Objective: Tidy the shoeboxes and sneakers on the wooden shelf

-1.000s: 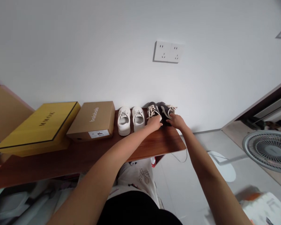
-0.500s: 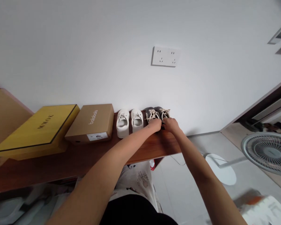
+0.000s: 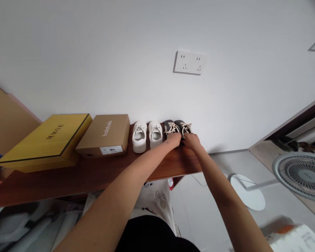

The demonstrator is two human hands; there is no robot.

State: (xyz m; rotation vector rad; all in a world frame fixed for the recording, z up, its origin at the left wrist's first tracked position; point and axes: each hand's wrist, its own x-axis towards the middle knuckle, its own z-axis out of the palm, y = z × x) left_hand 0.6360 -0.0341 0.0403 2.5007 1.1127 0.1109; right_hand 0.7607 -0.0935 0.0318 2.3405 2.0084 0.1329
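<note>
A pair of small dark grey shoes with cream laces stands upright at the far right of a brown wooden table (image 3: 89,175), against the white wall. My left hand (image 3: 174,140) rests on the heel of the left grey shoe (image 3: 169,126). My right hand (image 3: 193,141) rests on the heel of the right grey shoe (image 3: 184,127). Both hands cover the heels, so the finger grip is hidden. A pair of white shoes (image 3: 147,134) stands just left of the grey pair, toes to the wall.
Left of the white shoes lie a brown cardboard shoebox (image 3: 105,134) and a larger yellow box (image 3: 46,141). A double wall socket (image 3: 190,63) sits above the shoes. A standing fan (image 3: 300,175) with a round white base (image 3: 248,196) is on the floor at right.
A second ago the right grey shoe was tilted on its side; it now stands upright beside its mate, both pushed closer to the wall. My hands followed them in.
</note>
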